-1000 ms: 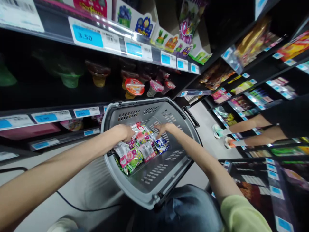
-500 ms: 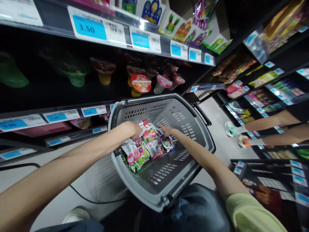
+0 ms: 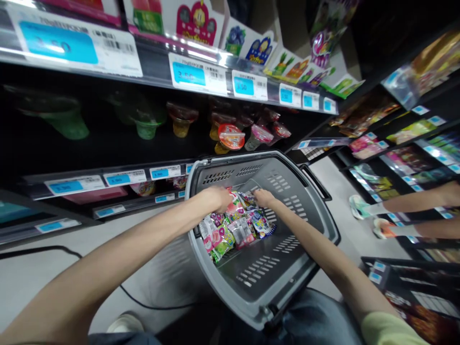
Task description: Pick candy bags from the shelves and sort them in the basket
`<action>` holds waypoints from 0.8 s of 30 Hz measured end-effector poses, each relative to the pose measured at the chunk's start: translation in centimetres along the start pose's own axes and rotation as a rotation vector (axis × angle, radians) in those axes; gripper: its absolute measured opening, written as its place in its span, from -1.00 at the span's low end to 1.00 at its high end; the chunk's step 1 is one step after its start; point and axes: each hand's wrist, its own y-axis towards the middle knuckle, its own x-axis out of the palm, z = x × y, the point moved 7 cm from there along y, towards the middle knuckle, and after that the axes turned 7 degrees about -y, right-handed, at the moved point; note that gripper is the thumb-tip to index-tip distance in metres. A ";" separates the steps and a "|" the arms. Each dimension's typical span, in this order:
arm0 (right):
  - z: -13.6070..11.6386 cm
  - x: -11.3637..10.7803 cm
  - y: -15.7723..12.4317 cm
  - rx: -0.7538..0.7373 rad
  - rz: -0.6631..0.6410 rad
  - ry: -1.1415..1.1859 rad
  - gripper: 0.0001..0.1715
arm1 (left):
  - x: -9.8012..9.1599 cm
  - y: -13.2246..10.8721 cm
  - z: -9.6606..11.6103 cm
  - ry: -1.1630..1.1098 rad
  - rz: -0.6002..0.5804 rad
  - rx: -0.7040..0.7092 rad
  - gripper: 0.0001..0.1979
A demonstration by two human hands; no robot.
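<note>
A grey plastic shopping basket (image 3: 251, 306) stands in front of me, tilted in view. Colourful candy packets (image 3: 242, 231) lie heaped at its left end, green, pink, silver and blue. Down among them reaches my left hand (image 3: 218, 199), its fingers closed on a pink-and-red candy packet (image 3: 234, 203) at the back of the heap. My right hand (image 3: 263, 198) is also closed, pinching a candy packet (image 3: 248, 199) at the heap's back right edge. The fingertips of both hands are partly hidden.
Left and ahead is a dark shelf with price tags (image 3: 201, 76) and jelly cups (image 3: 231, 136). The basket handle (image 3: 316, 182) sticks out at the right. A black cable (image 3: 143, 305) crosses the floor. Another person's legs (image 3: 413, 203) stand at the right, beside more shelves.
The view has shifted, so the basket and shelf appear farther right and slightly lower. Both hands remain in the basket at the back of the heap, with packets slightly rearranged.
</note>
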 end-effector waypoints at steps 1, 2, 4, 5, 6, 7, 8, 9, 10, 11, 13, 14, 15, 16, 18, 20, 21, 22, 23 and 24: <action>-0.5 -0.5 0.0 -0.019 0.010 -0.004 -0.55 | -0.2 0.1 0.0 -0.003 0.050 0.022 -0.58; -1.0 -1.0 -0.1 -0.041 0.015 -0.006 -0.56 | -0.5 0.2 0.0 -0.005 0.099 0.043 -0.56; -2.2 -1.9 -0.4 -0.094 0.017 -0.005 -0.59 | -0.9 0.3 0.0 -0.007 0.183 0.081 -0.52; -2.8 -2.4 -0.7 -0.122 0.019 -0.004 -0.60 | -1.0 0.4 0.0 -0.009 0.215 0.095 -0.51; -3.4 -2.9 -1.0 -0.147 0.026 -0.002 -0.61 | -1.2 0.4 0.0 -0.012 0.240 0.104 -0.50; -3.8 -3.6 -1.4 -0.171 0.036 0.001 -0.62 | -1.3 0.5 0.0 -0.014 0.259 0.109 -0.48; -4.2 -4.3 -1.9 -0.192 0.050 0.003 -0.63 | -1.3 0.5 0.0 -0.015 0.271 0.109 -0.46; -4.4 -5.1 -2.4 -0.210 0.069 0.006 -0.64 | -1.3 0.5 -0.1 -0.013 0.276 0.107 -0.41; -4.6 -6.0 -3.0 -0.223 0.093 0.010 -0.63 | -1.3 0.5 -0.2 -0.009 0.278 0.099 -0.36; -4.6 -6.9 -3.6 -0.232 0.122 0.017 -0.61 | -1.3 0.6 -0.2 -0.003 0.280 0.091 -0.31; -4.5 -8.9 -5.0 -0.235 0.188 0.033 -0.56 | -1.4 0.6 -0.4 0.006 0.298 0.074 -0.20; -4.4 -9.8 -5.7 -0.235 0.226 0.048 -0.56 | -1.4 0.7 -0.4 0.005 0.315 0.065 -0.16; -4.3 -10.7 -6.4 -0.245 0.272 0.076 -0.57 | -1.5 0.7 -0.5 0.002 0.336 0.054 -0.12; -4.3 -11.6 -7.1 -0.269 0.331 0.121 -0.60 | -1.7 0.7 -0.6 0.000 0.354 0.043 -0.09; -4.6 -13.3 -8.6 -0.365 0.486 0.261 -0.67 | -1.9 0.8 -0.7 -0.010 0.383 0.022 -0.04; -4.5 -14.5 -9.9 -0.467 0.643 0.445 -0.68 | -2.4 0.7 -0.9 -0.050 0.406 0.008 0.00; -4.3 -14.8 -10.3 -0.500 0.695 0.539 -0.65 | -2.6 0.7 -1.0 -0.087 0.419 0.004 0.01; -4.0 -15.0 -10.5 -0.514 0.732 0.639 -0.63 | -2.9 0.6 -1.2 -0.131 0.435 -0.001 0.02; -3.6 -15.0 -10.6 -0.513 0.760 0.743 -0.62 | -3.2 0.6 -1.4 -0.181 0.458 -0.004 0.01; -3.1 -15.0 -10.5 -0.500 0.785 0.854 -0.63 | -3.6 0.6 -1.5 -0.234 0.485 0.005 -0.01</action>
